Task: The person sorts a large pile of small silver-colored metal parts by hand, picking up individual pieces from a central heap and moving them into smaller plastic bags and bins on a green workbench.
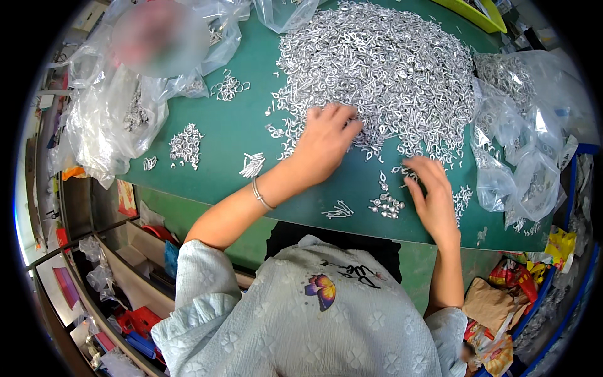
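Note:
A large heap of small silver metal parts [377, 69] covers the far middle of the green table [220, 138]. My left hand [326, 141] lies palm down on the near edge of the heap, fingers spread among the pieces; a thin bracelet circles its wrist. My right hand [430, 195] rests on the table to the right, fingertips touching a few loose parts [405, 169]. A small group of rounded silver pieces [386, 204] sits just left of it. Whether either hand pinches a piece is hidden.
Clear plastic bags of parts [521, 151] pile up at the right edge, and more bags [119, 107] at the left. Small sorted clusters [186, 144], [252, 164], [229, 87] lie on the left half. A yellow tray [480, 16] stands at the back right. Shelves with clutter [132, 295] sit below left.

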{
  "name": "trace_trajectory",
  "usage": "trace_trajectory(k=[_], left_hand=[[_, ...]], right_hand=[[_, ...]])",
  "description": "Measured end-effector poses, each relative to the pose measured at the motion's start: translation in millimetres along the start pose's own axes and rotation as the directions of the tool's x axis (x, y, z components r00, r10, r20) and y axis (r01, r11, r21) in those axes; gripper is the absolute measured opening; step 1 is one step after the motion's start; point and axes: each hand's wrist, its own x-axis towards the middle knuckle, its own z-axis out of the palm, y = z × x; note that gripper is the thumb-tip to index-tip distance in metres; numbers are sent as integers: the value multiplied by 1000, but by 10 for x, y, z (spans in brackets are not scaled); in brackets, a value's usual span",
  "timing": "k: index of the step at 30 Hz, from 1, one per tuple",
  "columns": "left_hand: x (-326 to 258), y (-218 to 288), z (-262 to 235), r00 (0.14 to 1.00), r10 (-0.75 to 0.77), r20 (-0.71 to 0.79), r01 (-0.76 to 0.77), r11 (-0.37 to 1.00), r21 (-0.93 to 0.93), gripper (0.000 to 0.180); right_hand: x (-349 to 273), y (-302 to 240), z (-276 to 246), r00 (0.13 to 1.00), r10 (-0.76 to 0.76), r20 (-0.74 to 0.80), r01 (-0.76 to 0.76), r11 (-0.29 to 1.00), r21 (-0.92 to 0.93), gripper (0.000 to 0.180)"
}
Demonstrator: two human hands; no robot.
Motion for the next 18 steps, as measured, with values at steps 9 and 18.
trace_trajectory(k=[9,18], left_hand=[[-19,-80,-94,994,-86,74,82,995,57,43],[-235,364,-112,980,56,189,-8,970,-242,51]], right_hand=[[676,1,414,948,-309,78,318,933,-171,45],[724,166,174,981,-182,63,186,980,-75,29]])
